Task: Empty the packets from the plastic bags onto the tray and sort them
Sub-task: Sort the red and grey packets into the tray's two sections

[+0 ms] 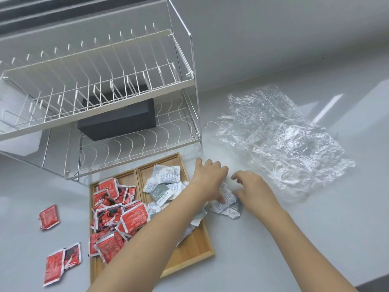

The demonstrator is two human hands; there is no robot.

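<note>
1. Three red packets [61, 260] are lying loose on the grey bench [294, 239], left of the wooden tray [189, 252].
2. The tray's left compartment is holding a heap of red packets; the right compartment is holding white and grey-green packets [166, 182].
3. The left hand [208, 180] is reaching across the tray's right edge, fingers curled down onto a small pile of white packets [227, 205] lying on the bench just beside the tray.
4. The right hand [252, 186] is resting on the same pile, fingers bent and pinching at the packets.
5. Crumpled clear plastic bags [280, 142] are lying on the bench beyond the hands, to the right.
6. A white wire dish rack [101, 85] is standing behind the tray, with a black box [117, 121] sitting on its lower shelf.
</note>
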